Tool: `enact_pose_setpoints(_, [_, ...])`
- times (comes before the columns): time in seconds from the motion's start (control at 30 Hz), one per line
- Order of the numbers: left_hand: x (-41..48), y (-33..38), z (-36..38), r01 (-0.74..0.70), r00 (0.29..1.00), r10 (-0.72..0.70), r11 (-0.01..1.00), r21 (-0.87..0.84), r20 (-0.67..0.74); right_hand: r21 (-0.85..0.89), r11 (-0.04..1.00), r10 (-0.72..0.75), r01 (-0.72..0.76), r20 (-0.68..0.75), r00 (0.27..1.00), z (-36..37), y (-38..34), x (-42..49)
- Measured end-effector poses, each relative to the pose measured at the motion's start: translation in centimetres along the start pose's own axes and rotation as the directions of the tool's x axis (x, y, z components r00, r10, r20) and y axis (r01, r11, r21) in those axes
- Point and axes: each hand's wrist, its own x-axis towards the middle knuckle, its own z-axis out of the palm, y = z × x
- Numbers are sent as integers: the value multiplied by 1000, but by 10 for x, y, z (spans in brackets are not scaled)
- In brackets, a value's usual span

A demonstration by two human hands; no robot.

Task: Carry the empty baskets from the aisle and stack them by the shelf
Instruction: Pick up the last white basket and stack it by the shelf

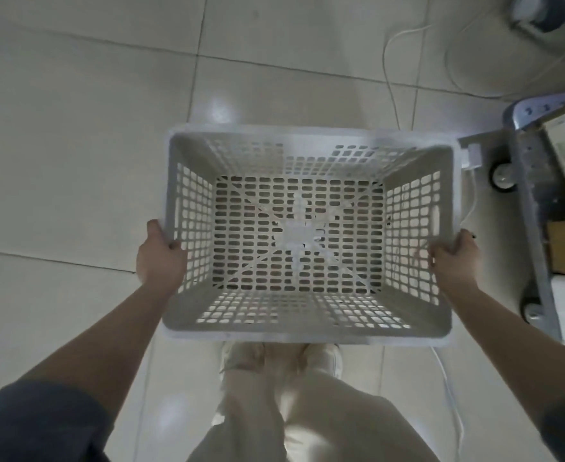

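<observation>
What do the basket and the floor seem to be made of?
Basket: apparently moulded plastic, matt pale grey, with a regular grid of slots and moulded ribs across the bottom. Floor: probably glazed ceramic tile, glossy, with grout lines and reflected light spots.

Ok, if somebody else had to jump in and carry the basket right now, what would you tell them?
Left hand: gripping the left rim of the grey perforated plastic basket, fingers hooked over the edge.
Right hand: gripping the right rim the same way.
The basket is empty and held level above the pale tiled floor, in front of the person's feet.
A wheeled metal cart holding boxes stands close on the right, and a white cable lies on the floor ahead.
Done: this basket is picked up.
Left: carry it to the shelf and stack it. No shelf or other baskets are in view.
</observation>
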Motion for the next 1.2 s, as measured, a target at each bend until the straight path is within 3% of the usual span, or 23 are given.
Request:
enact_pose_setpoints(0.17, [-1, -5, -15, -38, 999, 37, 999, -33, -18, -4, 1000, -18, 18, -15, 1000, -7, -12, -11])
enact_pose_setpoints(0.33, [-13, -19, -74, 15, 1000, -14, 1000, 26, -24, -85, 992, -86, 89, 44, 995, -24, -52, -40])
enact_pose_setpoints(0.7, [-107, -21, -333, 176, 973, -175, 984, -6, -149, -117, 951, -274, 287, 115, 955, -149, -241, -178])
enact_pose_setpoints(0.93, [-216, -21, -530, 141, 936, -196, 970, -199, -291, -95, 853, -495, 513, 163, 853, -277, -386, -300])
enact_pose_setpoints(1.2, [-319, -88, -710, 200, 820, -390, 881, -429, -419, -35, 697, -701, 716, 174, 691, -341, -520, -467])
